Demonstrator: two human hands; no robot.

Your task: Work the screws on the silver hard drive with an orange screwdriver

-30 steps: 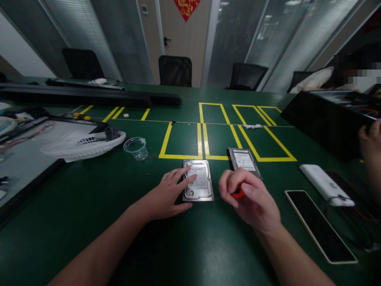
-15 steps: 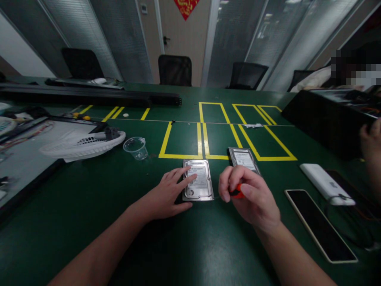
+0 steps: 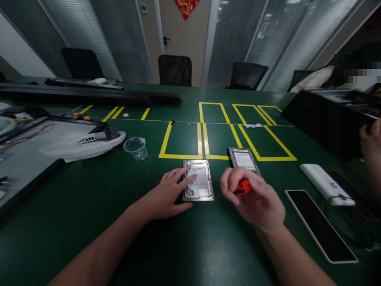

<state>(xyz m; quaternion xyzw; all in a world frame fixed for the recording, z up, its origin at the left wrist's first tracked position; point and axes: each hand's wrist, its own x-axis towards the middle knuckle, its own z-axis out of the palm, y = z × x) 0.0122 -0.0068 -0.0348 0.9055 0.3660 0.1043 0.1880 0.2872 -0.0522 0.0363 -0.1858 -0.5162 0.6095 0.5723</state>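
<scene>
A silver hard drive [image 3: 199,185] lies flat on the green table [image 3: 98,198] in front of me. My left hand [image 3: 168,194] rests on its left side, fingers spread flat, index finger on the label. My right hand [image 3: 253,197] is closed around a small red-orange screwdriver [image 3: 243,187], whose thin tip points toward the drive's lower right corner. A second hard drive [image 3: 244,159] lies just behind my right hand, partly hidden by it.
A clear plastic cup [image 3: 136,148] and a white basket [image 3: 83,145] stand at left. Yellow tape boxes [image 3: 220,135] mark the table behind the drives. A white power bank [image 3: 326,184] and a dark phone [image 3: 320,224] lie at right. Another person's hand [image 3: 370,141] grips a black case [image 3: 327,119].
My right hand has turned a little on the screwdriver, so more of its red-orange handle shows. The left hand and both drives have not moved.
</scene>
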